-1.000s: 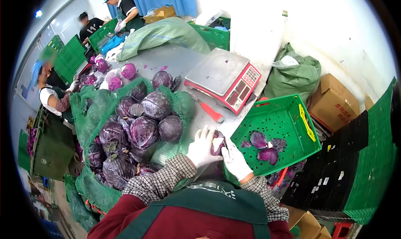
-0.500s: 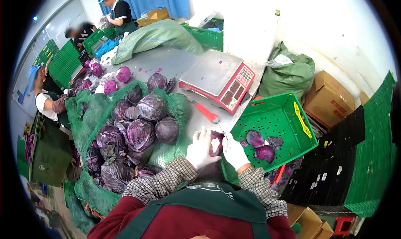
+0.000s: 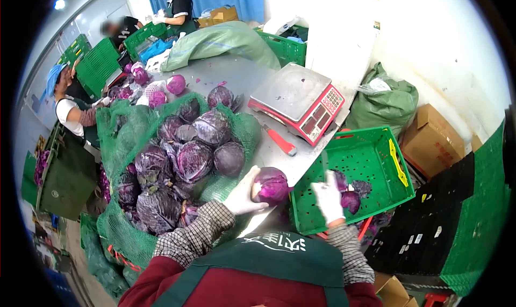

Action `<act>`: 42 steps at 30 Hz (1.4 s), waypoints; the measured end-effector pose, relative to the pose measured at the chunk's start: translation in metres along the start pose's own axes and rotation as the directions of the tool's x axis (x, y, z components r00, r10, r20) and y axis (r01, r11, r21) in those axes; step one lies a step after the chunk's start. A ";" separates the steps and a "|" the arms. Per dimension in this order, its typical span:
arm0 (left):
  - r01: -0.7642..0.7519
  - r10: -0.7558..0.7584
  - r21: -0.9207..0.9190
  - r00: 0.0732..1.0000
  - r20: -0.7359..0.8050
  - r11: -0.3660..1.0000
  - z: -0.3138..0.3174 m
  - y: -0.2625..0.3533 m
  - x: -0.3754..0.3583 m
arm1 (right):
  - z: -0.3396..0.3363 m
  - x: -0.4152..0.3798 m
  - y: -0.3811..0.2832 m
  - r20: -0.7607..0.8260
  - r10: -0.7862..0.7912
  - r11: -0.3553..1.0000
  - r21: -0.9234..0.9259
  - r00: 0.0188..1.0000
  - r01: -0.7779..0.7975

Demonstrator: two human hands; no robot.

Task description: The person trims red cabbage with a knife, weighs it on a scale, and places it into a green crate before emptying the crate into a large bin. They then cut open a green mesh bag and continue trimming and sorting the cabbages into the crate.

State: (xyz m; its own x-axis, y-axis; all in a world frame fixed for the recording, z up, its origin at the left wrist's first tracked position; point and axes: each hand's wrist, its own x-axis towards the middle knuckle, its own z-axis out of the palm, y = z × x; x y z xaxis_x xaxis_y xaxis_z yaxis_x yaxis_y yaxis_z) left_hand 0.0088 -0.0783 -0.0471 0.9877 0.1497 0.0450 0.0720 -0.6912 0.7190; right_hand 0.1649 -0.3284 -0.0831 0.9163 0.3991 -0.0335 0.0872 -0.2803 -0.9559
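A trimmed red cabbage (image 3: 272,186) rests in my left hand (image 3: 244,194), its pale cut stem facing my palm and its skin bright purple. My right hand (image 3: 329,200), in a white glove like the left, is closed round a knife whose narrow blade (image 3: 324,161) points up and away from me. This hand is over the near side of a green crate (image 3: 371,146), apart from the cabbage. Loose purple outer leaves (image 3: 350,201) lie inside the crate, partly behind the right hand.
Left of my hands, a green mesh sack (image 3: 121,229) bulges with dark red cabbages (image 3: 194,162). A red-handled tool (image 3: 279,140) lies beside a weighing scale (image 3: 293,92) on the metal table. Co-workers (image 3: 70,100) stand at the far left and back. Cardboard boxes (image 3: 432,132) stand right.
My right hand has moved right with the knife, away from the cabbage and over the crate. The left hand still holds the cabbage, now more fully in view. The camera view has shifted.
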 end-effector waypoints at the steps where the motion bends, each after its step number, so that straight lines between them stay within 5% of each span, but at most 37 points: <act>1: -0.073 0.071 0.036 0.996 0.045 0.997 -0.002 0.002 0.008 | 0.019 -0.006 -0.054 0.058 -0.264 0.959 0.121 0.963 0.256; 2: -0.145 0.137 0.075 0.986 0.098 0.987 -0.005 0.003 0.015 | 0.030 0.003 -0.051 0.273 -0.171 0.973 -0.105 0.947 0.206; 3: -0.225 0.208 0.113 0.968 0.139 0.968 -0.008 0.007 0.022 | 0.040 0.004 -0.065 0.288 -0.419 0.851 -0.206 0.861 0.483; 6: -0.248 0.184 0.180 0.933 0.308 0.952 -0.021 0.012 0.037 | 0.050 0.021 -0.045 0.319 -0.341 0.924 -0.059 0.884 0.378; 9: -0.346 0.191 0.311 0.880 0.435 0.885 -0.033 0.012 0.049 | 0.038 0.022 -0.049 0.250 -0.178 0.964 -0.152 0.952 0.220; 10: -0.325 0.163 0.310 0.877 0.452 0.893 -0.036 0.012 0.047 | 0.039 0.024 -0.033 0.156 -0.235 0.972 0.067 0.959 0.227; 12: -0.288 0.106 0.318 0.868 0.485 0.903 -0.045 0.015 0.046 | 0.038 0.034 0.022 0.025 0.059 0.981 0.184 0.998 -0.063; 14: -0.172 0.051 0.233 0.891 0.451 0.957 -0.047 0.014 0.040 | 0.008 0.022 0.046 -0.097 0.371 0.898 0.291 0.923 -0.331; 16: -0.048 0.023 0.062 0.936 0.352 0.997 -0.040 0.005 0.035 | -0.024 0.009 0.113 -0.131 0.445 0.877 0.264 0.886 -0.401; 19: 0.074 -0.029 -0.215 0.978 0.208 0.974 -0.006 -0.010 0.043 | -0.002 -0.004 0.074 -0.198 0.041 0.965 0.261 0.979 0.012; 22: 0.098 -0.057 -0.196 0.977 0.204 0.976 -0.006 -0.005 0.058 | 0.014 -0.010 -0.031 0.291 0.216 0.914 0.276 0.932 -0.298; 24: 0.075 -0.040 -0.184 0.982 0.186 0.980 -0.008 -0.012 0.060 | 0.040 -0.006 -0.032 0.309 0.038 0.958 0.260 0.950 -0.123; 26: 0.110 -0.071 -0.163 0.972 0.225 0.980 -0.013 -0.004 0.057 | 0.049 0.000 -0.030 0.321 0.044 0.946 0.291 0.946 -0.142; 33: 0.038 -0.002 -0.207 0.985 0.175 0.978 -0.010 -0.018 0.039 | 0.048 0.029 0.056 0.070 -0.277 0.949 -0.134 0.958 0.284; 35: 0.139 -0.067 -0.442 0.983 0.173 0.886 -0.007 -0.020 0.029 | 0.035 0.051 0.166 -0.044 -0.112 0.985 -0.138 0.993 0.105; 37: 0.238 -0.143 -0.653 0.970 0.196 0.719 -0.012 -0.006 0.026 | 0.001 0.031 0.168 -0.230 0.026 0.998 -0.047 0.973 -0.038; 38: 0.170 -0.147 -0.473 0.985 0.085 0.864 -0.004 -0.028 0.031 | -0.016 0.022 0.168 -0.318 0.094 0.995 0.015 0.943 -0.094; 40: 0.278 -0.270 -0.432 0.959 0.081 0.858 -0.011 -0.012 0.047 | -0.022 0.011 0.062 -0.130 -0.215 0.966 -0.170 0.968 0.192; 42: 0.360 -0.367 -0.271 0.930 0.027 0.893 -0.010 -0.002 0.064 | 0.011 0.005 0.009 -0.029 -0.222 0.974 0.048 0.975 0.223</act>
State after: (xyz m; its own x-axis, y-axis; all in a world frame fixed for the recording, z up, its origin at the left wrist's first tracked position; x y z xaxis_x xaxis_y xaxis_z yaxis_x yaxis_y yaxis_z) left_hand 0.0709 -0.0605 -0.0386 0.8956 0.3740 -0.2409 0.3827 -0.3717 0.8458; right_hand 0.1657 -0.3191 -0.0948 0.8850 0.4258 0.1883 0.2710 -0.1422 -0.9520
